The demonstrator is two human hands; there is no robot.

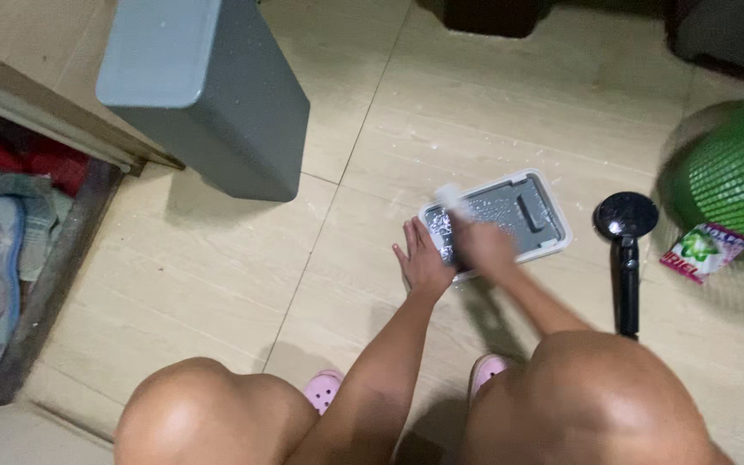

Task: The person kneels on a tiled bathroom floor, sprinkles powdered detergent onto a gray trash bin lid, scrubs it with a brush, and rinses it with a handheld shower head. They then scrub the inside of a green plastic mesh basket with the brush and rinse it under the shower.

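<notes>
Lying flat on the tiled floor [217,258], a grey rectangular lid [510,211] with a white rim, soapy and wet on its upper face; taken here as the landmark.

- Left hand [424,258]: spread flat, fingers open, pressing on the lid's near-left corner and the floor beside it.
- Right hand [480,241]: blurred with motion over the lid's left half, closed on a pale scrubbing thing [451,200]; what that thing is cannot be told.
- Shower head [624,220], black, with handle: on the floor just right of the lid, apart from it.
- Detergent sachet [701,251]: further right, beside a green mesh basket [738,176].
- Grey bin [208,86]: upright, well to the upper left of the lid.
- Pink clogs [325,389]: near side of the lid, between the knees.

Risks, as judged: the lid could skid on wet tile if the bracing palm slips on suds; hard scrubbing could knock it into the shower head; squatting in clogs on a soapy floor could cost the person their footing.
</notes>
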